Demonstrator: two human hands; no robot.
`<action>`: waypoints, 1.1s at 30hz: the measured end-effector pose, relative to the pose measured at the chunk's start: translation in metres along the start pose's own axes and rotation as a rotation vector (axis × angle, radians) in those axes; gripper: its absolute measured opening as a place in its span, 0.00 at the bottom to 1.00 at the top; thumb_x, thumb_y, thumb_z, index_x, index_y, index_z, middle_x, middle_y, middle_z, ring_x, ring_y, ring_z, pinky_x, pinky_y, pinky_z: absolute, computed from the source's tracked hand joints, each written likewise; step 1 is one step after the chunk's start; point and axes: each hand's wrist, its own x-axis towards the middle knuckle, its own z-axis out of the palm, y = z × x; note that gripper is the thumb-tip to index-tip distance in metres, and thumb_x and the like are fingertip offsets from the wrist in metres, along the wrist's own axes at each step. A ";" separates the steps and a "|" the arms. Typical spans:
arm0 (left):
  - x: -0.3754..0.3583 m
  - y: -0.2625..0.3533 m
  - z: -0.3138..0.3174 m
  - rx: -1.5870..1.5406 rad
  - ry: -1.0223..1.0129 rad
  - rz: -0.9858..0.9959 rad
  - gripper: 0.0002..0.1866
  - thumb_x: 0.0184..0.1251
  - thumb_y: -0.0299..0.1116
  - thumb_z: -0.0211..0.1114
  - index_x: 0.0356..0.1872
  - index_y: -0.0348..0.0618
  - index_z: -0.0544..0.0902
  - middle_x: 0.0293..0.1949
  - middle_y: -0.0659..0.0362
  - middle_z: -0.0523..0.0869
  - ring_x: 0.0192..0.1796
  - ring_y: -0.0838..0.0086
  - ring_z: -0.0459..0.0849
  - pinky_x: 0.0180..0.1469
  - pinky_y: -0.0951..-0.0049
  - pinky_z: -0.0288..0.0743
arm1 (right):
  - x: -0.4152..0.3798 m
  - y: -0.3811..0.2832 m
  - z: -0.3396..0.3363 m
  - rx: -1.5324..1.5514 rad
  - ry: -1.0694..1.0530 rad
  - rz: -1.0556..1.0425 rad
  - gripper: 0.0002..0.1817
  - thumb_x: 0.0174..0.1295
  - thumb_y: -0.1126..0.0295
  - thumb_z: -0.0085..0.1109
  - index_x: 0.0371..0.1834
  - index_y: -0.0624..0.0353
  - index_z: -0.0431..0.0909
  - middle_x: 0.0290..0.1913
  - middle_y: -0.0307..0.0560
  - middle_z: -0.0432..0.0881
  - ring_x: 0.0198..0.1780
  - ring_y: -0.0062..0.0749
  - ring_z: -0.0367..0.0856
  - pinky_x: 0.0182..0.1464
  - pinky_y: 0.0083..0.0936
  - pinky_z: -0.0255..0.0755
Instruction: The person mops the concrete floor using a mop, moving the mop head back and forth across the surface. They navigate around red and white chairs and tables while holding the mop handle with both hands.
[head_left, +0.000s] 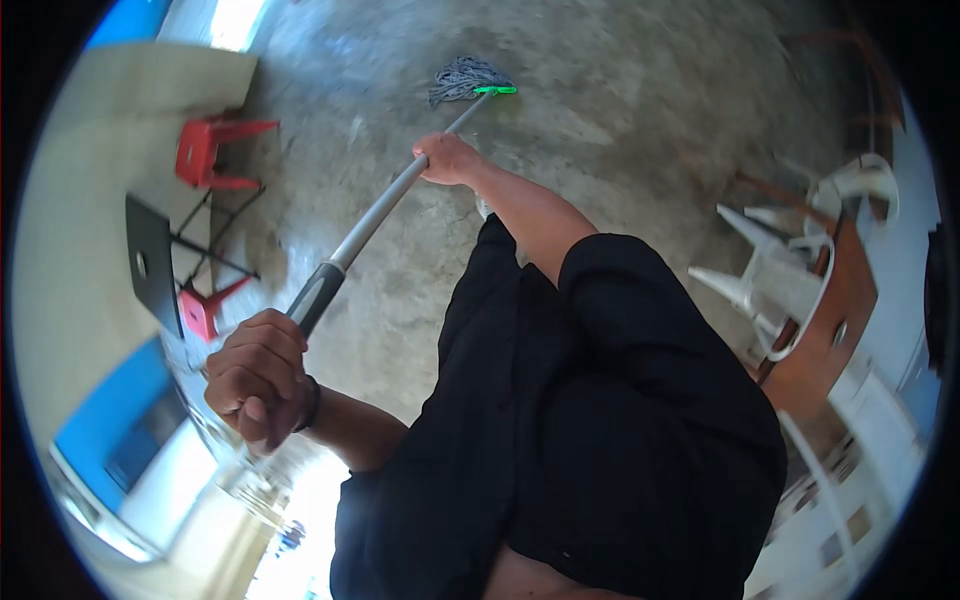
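A string mop (375,215) slants across the view, its pole silver and its strands grey. The strands (462,80) lie on the concrete floor at the top, joined to the pole by a bright green clamp (496,90). My left hand (258,380) is closed around the dark grip at the top end of the handle, close to the camera. Further down the pole, nearer the strands, my right hand (447,160) wraps around it. A dark band circles my left wrist.
Red plastic stools (205,150) and a black folding table (150,262) stand along the left wall. On the right, white plastic chairs (775,275) rest against a brown wooden table (848,300). Stained concrete floor (620,150) stretches ahead.
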 end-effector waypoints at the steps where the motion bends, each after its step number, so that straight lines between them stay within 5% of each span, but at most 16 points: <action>1: 0.003 -0.003 0.015 -0.060 -0.042 -0.014 0.20 0.63 0.36 0.60 0.13 0.48 0.63 0.11 0.63 0.69 0.12 0.73 0.68 0.20 0.66 0.68 | -0.024 0.012 -0.014 -0.005 0.015 0.051 0.11 0.56 0.59 0.69 0.35 0.53 0.84 0.40 0.52 0.87 0.52 0.52 0.85 0.54 0.51 0.77; 8: 0.025 -0.027 0.171 -0.326 -0.459 -0.035 0.19 0.61 0.36 0.59 0.14 0.46 0.64 0.11 0.62 0.69 0.12 0.72 0.67 0.20 0.68 0.66 | -0.209 0.119 -0.095 -0.001 0.469 0.253 0.10 0.54 0.61 0.68 0.33 0.52 0.83 0.38 0.51 0.86 0.48 0.55 0.85 0.50 0.55 0.76; 12: 0.015 -0.049 0.256 -0.468 -0.595 -0.112 0.15 0.57 0.32 0.58 0.14 0.42 0.67 0.13 0.58 0.71 0.14 0.68 0.69 0.22 0.64 0.66 | -0.335 0.172 -0.128 -0.032 0.539 0.425 0.08 0.49 0.69 0.66 0.31 0.55 0.79 0.36 0.51 0.84 0.46 0.55 0.82 0.46 0.51 0.75; 19: -0.036 -0.072 0.326 -0.614 -0.749 -0.237 0.17 0.57 0.33 0.59 0.12 0.40 0.67 0.14 0.54 0.73 0.15 0.65 0.69 0.27 0.59 0.68 | -0.505 0.212 -0.107 -0.153 0.513 0.662 0.10 0.53 0.63 0.68 0.33 0.55 0.80 0.39 0.52 0.84 0.49 0.56 0.82 0.49 0.51 0.76; 24: -0.038 -0.070 0.288 -0.594 -0.755 -0.250 0.14 0.52 0.31 0.59 0.12 0.39 0.68 0.14 0.54 0.73 0.16 0.64 0.71 0.30 0.60 0.72 | -0.482 0.178 -0.089 -0.072 0.565 0.694 0.14 0.61 0.58 0.68 0.27 0.53 0.77 0.36 0.48 0.83 0.45 0.54 0.81 0.45 0.50 0.73; 30: -0.041 -0.053 0.146 -0.459 -0.581 -0.188 0.14 0.45 0.30 0.62 0.12 0.38 0.66 0.14 0.55 0.71 0.17 0.62 0.73 0.30 0.60 0.73 | -0.334 0.129 -0.044 -0.225 0.563 0.516 0.12 0.58 0.59 0.68 0.25 0.51 0.78 0.32 0.44 0.83 0.46 0.50 0.81 0.45 0.50 0.70; 33: -0.042 -0.034 0.056 -0.366 -0.474 -0.092 0.15 0.56 0.31 0.59 0.13 0.41 0.66 0.13 0.57 0.71 0.15 0.65 0.71 0.27 0.60 0.73 | -0.239 0.082 -0.005 -0.187 0.446 0.392 0.10 0.57 0.58 0.65 0.24 0.50 0.80 0.34 0.43 0.85 0.46 0.50 0.82 0.48 0.50 0.72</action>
